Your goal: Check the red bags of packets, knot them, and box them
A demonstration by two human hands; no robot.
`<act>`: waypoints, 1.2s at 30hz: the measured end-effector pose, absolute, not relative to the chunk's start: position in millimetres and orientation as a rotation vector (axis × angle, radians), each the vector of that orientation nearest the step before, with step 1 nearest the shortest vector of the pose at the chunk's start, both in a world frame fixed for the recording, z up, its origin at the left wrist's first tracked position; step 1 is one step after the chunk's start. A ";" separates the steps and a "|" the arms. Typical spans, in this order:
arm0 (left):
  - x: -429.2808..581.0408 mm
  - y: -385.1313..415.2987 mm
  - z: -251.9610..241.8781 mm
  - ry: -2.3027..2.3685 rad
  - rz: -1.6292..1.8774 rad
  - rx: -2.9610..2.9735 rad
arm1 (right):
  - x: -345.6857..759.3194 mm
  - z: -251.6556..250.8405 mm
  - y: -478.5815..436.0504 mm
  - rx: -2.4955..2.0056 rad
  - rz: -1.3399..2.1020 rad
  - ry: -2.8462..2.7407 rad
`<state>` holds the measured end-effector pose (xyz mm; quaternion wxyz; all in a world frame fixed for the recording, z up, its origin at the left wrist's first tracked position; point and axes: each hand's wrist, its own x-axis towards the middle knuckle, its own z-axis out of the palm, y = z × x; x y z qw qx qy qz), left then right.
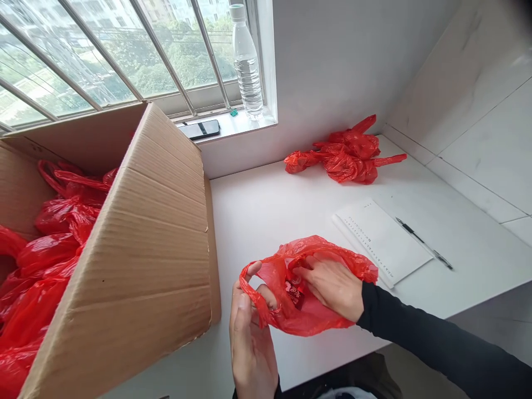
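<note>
A thin red plastic bag point(307, 327) lies mouth-up at the table's front edge. My left hand point(251, 332) grips it by a handle loop at its left side, the fingers closed around the plastic. From the right, my right hand point(332, 285) reaches into the bag's mouth with its fingers bent together. Its fingertips meet something red that blends with the bag, so what they grip cannot be made out. Just below those fingertips, a small dark red packet point(295, 295) with pale print shows inside.
Left stands an open cardboard box point(158, 238) of red bags point(50, 249). Knotted red bags point(344, 152) lie by the wall. A notepad point(382, 238) and pen point(424, 241) are at right. The windowsill holds a phone point(199, 129) and water bottle point(248, 72).
</note>
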<state>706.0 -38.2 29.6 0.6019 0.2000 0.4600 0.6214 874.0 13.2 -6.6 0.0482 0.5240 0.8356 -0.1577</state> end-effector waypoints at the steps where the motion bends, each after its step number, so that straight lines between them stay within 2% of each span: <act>1: 706.6 -38.5 29.5 1.066 1.440 0.469 | 875.5 -6.3 13.5 1.595 -0.488 2.547; 11: 709.4 -38.5 31.7 1.064 1.462 0.524 | 881.2 1.7 16.3 1.497 -0.496 2.539; 17: 709.3 -39.9 32.7 1.075 1.461 0.549 | 891.8 16.5 16.2 1.554 -0.321 2.439; 26: 707.9 -45.9 36.8 1.123 1.438 0.691 | 898.1 18.5 -2.7 1.386 -0.282 2.460; 30: 708.1 -51.4 41.6 1.307 1.398 0.885 | 912.3 43.9 -21.7 1.459 -0.264 2.648; 33: 706.4 -56.5 43.7 1.539 1.441 0.952 | 936.4 59.5 -37.0 1.579 -0.086 2.833; 36: 701.3 -58.9 40.9 1.634 1.548 1.077 | 963.4 60.0 -45.4 1.711 -0.003 2.779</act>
